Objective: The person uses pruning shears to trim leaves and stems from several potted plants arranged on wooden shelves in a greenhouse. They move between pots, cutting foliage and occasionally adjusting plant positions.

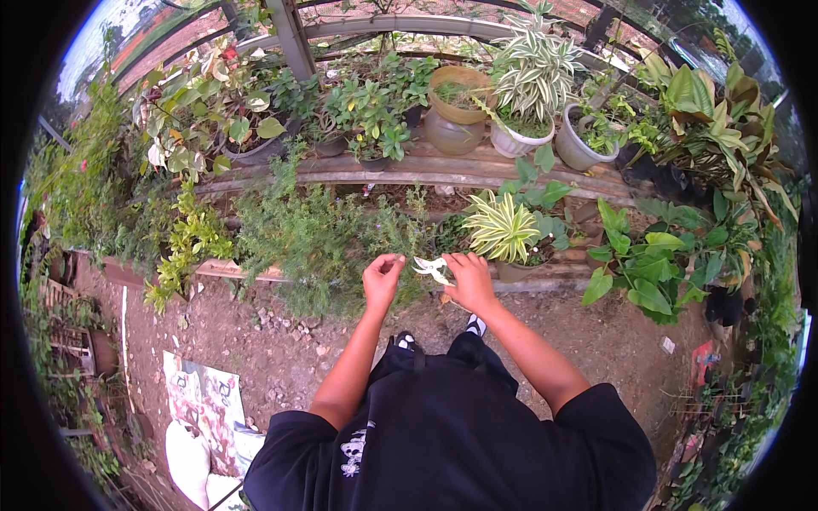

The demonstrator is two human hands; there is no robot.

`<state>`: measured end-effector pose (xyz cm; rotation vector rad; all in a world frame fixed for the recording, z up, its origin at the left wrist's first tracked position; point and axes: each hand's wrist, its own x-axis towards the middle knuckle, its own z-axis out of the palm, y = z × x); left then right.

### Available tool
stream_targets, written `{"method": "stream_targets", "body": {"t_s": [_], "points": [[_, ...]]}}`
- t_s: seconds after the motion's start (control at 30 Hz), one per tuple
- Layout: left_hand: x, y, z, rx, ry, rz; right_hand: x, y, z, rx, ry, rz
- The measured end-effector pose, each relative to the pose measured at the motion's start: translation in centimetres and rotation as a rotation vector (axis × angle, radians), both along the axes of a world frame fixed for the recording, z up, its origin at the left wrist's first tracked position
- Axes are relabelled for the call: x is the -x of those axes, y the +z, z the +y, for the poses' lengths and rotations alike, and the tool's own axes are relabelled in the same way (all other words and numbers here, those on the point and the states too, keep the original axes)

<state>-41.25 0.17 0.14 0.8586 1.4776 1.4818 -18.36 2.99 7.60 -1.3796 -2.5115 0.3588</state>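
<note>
A pair of pruning shears (432, 269) with pale blades is held in my right hand (470, 278), its blades parted and pointing left. My left hand (382, 279) is raised just left of the blades, fingertips bent towards the thumb; whether something small is pinched there cannot be told. Behind both hands grows a feathery green shrub (313, 236). A potted plant with yellow-and-green striped leaves (502, 227) stands just beyond my right hand.
Wooden shelves (383, 167) bear a brown-yellow pot (455, 131), a white pot (521, 142) and a grey pot (580, 142). Broad-leaved plants (655, 271) lean out at the right. Printed sheets (204, 396) and a white sack (186, 457) lie on the soil at lower left.
</note>
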Motion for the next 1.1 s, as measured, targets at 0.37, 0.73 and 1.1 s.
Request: {"method": "stream_targets", "body": {"t_s": [0.37, 0.73, 1.1], "points": [[0.9, 0.9, -1.1, 0.018, 0.014, 0.064, 2.4, 0.1, 2.4, -0.147, 0.151, -0.126], [0.9, 0.1, -1.0, -0.012, -0.029, 0.075, 3.3, -1.0, 4.8, -0.030, 0.233, -0.174], [1.6, 0.4, -1.3, 0.004, 0.057, 0.025, 0.8, -1.5, 2.9, 0.165, 0.165, -0.043]]}}
